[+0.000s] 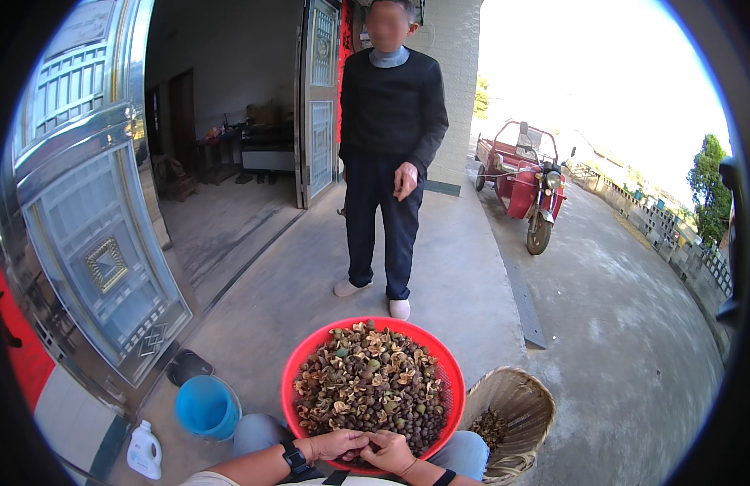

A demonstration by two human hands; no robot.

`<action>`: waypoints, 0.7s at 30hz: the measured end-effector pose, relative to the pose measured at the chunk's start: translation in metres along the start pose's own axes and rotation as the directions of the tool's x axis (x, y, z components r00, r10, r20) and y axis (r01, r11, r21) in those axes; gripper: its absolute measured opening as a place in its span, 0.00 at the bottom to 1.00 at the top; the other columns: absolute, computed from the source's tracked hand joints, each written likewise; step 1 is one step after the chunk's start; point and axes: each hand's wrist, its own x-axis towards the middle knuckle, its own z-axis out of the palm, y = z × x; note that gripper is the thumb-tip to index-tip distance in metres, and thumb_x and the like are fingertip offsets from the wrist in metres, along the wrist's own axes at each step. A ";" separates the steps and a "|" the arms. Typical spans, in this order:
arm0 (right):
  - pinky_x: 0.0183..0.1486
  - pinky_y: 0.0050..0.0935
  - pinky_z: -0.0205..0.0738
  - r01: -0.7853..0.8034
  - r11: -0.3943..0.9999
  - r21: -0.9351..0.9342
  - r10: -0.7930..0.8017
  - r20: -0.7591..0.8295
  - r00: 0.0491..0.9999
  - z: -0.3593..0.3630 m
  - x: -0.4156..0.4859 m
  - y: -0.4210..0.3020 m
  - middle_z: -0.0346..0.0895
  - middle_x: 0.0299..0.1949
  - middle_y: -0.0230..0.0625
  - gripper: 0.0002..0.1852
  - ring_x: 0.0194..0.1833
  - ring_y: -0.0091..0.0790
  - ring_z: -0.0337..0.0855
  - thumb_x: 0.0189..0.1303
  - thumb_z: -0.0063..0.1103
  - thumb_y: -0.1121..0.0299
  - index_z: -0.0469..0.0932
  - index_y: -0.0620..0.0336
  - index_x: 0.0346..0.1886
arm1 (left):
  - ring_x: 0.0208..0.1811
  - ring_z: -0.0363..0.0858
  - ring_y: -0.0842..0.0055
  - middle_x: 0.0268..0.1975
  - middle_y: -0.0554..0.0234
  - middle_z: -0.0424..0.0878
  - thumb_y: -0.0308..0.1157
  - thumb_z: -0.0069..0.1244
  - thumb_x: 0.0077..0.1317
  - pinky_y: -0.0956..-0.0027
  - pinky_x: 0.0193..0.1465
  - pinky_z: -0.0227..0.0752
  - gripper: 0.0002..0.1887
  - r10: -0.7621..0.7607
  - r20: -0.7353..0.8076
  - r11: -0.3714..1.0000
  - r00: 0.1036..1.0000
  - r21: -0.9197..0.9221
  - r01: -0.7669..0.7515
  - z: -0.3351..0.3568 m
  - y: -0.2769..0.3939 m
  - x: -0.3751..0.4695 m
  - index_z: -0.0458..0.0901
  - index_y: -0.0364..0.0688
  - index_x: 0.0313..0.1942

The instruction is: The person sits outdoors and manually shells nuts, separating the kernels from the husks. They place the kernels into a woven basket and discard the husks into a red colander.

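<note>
A round red plastic basket (pixel 288 389) with a perforated wall rests at the person's knees, heaped with brown and greenish nuts or seed pods (pixel 375 383) and split, dry husks. My left hand (pixel 341 444), with a dark watch at the wrist, is over the basket's near edge. Beside it, my right hand (pixel 387 451) meets it fingertip to fingertip. The fingers of both are pinched together over something small and dark, mostly hidden, so which hand holds it is unclear. A woven bamboo basket (pixel 536 401) stands at the right, with husk pieces (pixel 489 428) at its bottom.
Another person (pixel 393 109) stands facing me just beyond the red basket. A blue bucket (pixel 207 407), a white jug (pixel 145 451) and dark footwear (pixel 189 367) are on the left, near a metal door (pixel 101 243). A red cargo tricycle (pixel 520 176) is parked at the back right.
</note>
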 end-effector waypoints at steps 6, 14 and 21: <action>0.24 0.30 0.75 -0.021 1.000 -0.016 0.021 -0.031 0.999 0.002 -0.001 0.000 0.76 0.20 0.40 0.12 0.21 0.36 0.79 0.47 0.62 0.72 0.84 0.60 0.38 | 0.21 0.61 0.87 0.25 0.75 0.68 0.46 0.40 0.73 0.82 0.25 0.56 0.16 0.019 0.052 1.000 0.998 -0.016 -0.018 0.001 -0.002 0.001 0.75 0.42 0.44; 0.29 0.28 0.72 -0.193 0.974 0.118 0.189 0.050 0.981 -0.001 0.006 0.009 0.76 0.22 0.38 0.10 0.24 0.32 0.78 0.52 0.58 0.76 0.84 0.59 0.39 | 0.22 0.61 0.86 0.26 0.73 0.67 0.46 0.41 0.73 0.80 0.24 0.57 0.15 -0.009 0.033 0.980 0.999 -0.197 0.015 0.002 0.005 -0.003 0.73 0.44 0.37; 0.24 0.20 0.71 -0.596 0.391 0.701 0.670 0.227 0.706 -0.007 0.005 0.031 0.77 0.25 0.32 0.08 0.20 0.20 0.74 0.64 0.49 0.74 0.80 0.64 0.39 | 0.24 0.62 0.85 0.28 0.72 0.68 0.43 0.43 0.72 0.80 0.27 0.61 0.14 0.173 0.040 0.931 0.984 -0.332 -0.150 0.007 0.014 -0.009 0.73 0.40 0.42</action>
